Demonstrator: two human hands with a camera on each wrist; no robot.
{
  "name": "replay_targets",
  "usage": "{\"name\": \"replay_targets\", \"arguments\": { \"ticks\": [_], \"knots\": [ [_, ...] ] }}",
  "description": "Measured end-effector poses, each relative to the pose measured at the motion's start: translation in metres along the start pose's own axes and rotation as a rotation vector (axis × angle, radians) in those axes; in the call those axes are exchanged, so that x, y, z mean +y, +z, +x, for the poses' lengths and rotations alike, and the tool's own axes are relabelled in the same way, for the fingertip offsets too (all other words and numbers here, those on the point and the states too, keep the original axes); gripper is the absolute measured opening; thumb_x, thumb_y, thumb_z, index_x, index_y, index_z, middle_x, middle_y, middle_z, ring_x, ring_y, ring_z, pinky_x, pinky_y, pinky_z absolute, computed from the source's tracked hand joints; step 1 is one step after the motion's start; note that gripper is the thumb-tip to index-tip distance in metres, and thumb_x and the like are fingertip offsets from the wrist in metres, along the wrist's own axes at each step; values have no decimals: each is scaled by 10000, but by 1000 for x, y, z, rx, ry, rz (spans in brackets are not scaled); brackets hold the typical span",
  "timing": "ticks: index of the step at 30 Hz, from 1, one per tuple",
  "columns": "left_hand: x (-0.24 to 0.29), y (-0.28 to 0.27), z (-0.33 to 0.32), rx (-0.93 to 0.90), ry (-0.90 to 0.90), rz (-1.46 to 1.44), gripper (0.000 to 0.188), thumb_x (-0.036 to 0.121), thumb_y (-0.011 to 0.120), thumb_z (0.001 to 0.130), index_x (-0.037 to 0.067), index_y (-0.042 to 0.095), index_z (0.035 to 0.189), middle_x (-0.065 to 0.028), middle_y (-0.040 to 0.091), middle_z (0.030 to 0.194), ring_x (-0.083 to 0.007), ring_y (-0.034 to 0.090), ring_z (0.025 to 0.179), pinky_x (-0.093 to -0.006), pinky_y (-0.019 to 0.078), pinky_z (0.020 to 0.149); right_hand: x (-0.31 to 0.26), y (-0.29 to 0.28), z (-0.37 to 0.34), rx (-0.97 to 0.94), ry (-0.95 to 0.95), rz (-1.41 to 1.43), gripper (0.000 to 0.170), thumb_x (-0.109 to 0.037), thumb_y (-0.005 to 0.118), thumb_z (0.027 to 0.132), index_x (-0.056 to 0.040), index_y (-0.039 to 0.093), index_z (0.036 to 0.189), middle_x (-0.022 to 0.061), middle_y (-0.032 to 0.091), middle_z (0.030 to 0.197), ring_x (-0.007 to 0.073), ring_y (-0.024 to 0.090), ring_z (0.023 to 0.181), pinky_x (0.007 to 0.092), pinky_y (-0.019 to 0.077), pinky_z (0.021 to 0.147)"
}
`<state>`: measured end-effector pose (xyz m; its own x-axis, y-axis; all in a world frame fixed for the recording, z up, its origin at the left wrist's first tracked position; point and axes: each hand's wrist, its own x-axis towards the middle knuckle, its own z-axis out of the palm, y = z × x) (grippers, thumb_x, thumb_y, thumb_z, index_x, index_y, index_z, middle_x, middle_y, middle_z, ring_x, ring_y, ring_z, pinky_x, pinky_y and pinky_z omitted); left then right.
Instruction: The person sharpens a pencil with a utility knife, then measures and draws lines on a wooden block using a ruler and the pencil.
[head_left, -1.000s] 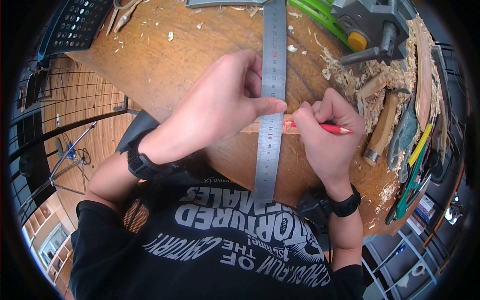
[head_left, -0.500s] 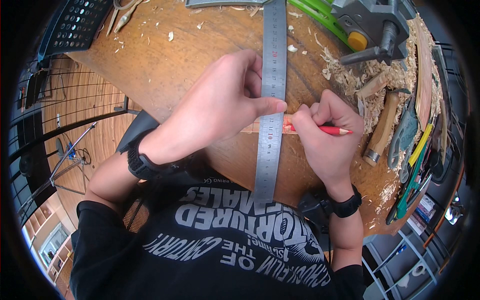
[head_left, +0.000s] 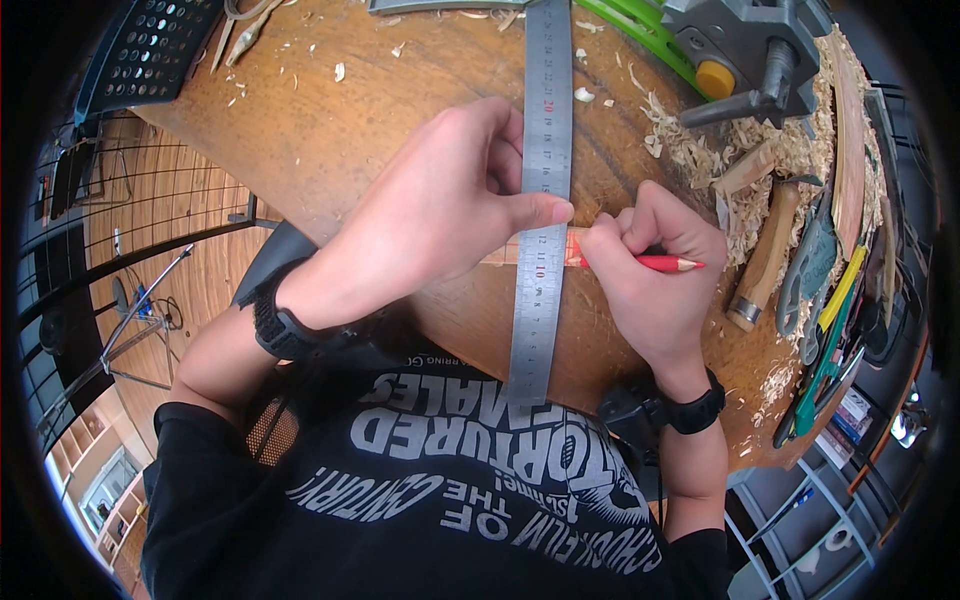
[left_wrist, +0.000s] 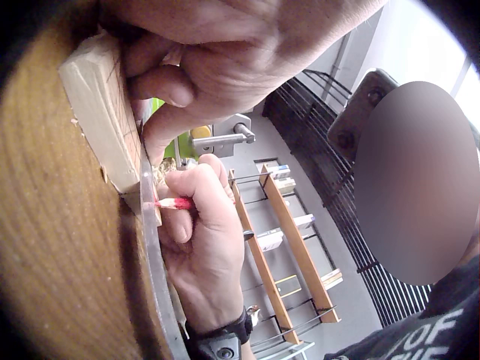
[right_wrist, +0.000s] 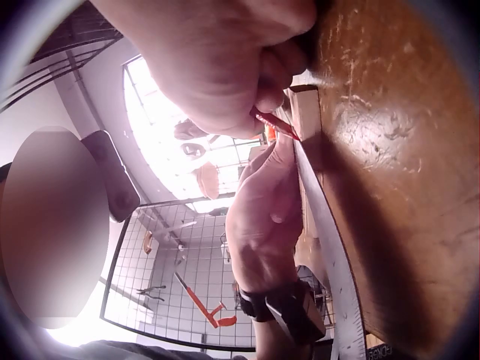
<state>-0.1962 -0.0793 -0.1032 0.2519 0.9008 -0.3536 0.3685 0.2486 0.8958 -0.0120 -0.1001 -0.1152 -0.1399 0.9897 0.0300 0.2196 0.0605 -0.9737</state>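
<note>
A steel ruler (head_left: 541, 300) lies across a wooden piece (head_left: 500, 254) that bears red lines. My left hand (head_left: 430, 205) holds the ruler against the wood, thumb on its face and the other fingers bent behind. In the left wrist view those fingers curl beside the wooden block (left_wrist: 101, 109). Just right of the ruler, my right hand (head_left: 660, 270) pinches a red pencil (head_left: 665, 263). The left wrist view shows the pencil (left_wrist: 177, 203) with its tip at the ruler's edge; in the head view that tip is hidden by the fingers.
A grey vise (head_left: 745, 50) stands at the upper right among wood shavings (head_left: 690, 150). Beside it lie a wooden-handled tool (head_left: 765, 255), a yellow strip (head_left: 841, 290) and several other tools. At the upper left is a dark perforated box (head_left: 150, 50). The table edge runs near the body.
My right hand has shifted slightly and the pencil's angle has changed, its lower part now behind the thumb. More of the red marks shows beside the ruler. My left hand and the ruler stay put.
</note>
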Motion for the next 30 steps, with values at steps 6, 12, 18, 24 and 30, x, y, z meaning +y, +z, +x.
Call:
{"name": "replay_targets", "arguments": {
  "ticks": [6, 12, 18, 24, 30],
  "knots": [
    [-1, 0, 0, -9, -2, 2, 306, 39, 758, 781, -12, 556, 1006, 1, 615, 760, -52, 575, 701, -201, 465, 638, -3, 0, 0, -1, -9, -6, 332, 75, 627, 736, -31, 341, 605, -43, 334, 556, 13, 323, 569, 215, 297, 479],
    [0, 0, 1, -9, 2, 14, 309, 41, 758, 782, -14, 556, 1009, 0, 618, 759, -52, 578, 706, -202, 464, 638, -4, 0, 1, 6, -8, 0, 325, 74, 628, 740, -30, 347, 611, -44, 334, 559, 13, 334, 570, 213, 306, 482],
    [0, 0, 0, -10, 1, -1, 309, 33, 753, 785, -16, 557, 1019, -2, 620, 764, -53, 580, 708, -204, 467, 642, -4, -1, 1, -22, -8, -32, 324, 72, 625, 739, -28, 345, 613, -37, 329, 555, 13, 342, 572, 211, 315, 485],
    [0, 0, 0, -4, -7, 3, 306, 28, 752, 785, -17, 557, 1018, -2, 618, 762, -54, 580, 707, -202, 469, 647, -2, 0, 1, -23, -10, -18, 328, 69, 624, 739, -30, 339, 611, -34, 318, 556, 15, 321, 569, 214, 292, 478],
    [0, 1, 0, -5, -2, -10, 301, 35, 756, 784, -16, 558, 1005, 1, 612, 752, -52, 574, 692, -203, 467, 636, 0, 0, 0, -2, -15, -5, 337, 66, 628, 741, -31, 333, 608, -39, 312, 557, 14, 311, 571, 218, 278, 475]
  ]
}}
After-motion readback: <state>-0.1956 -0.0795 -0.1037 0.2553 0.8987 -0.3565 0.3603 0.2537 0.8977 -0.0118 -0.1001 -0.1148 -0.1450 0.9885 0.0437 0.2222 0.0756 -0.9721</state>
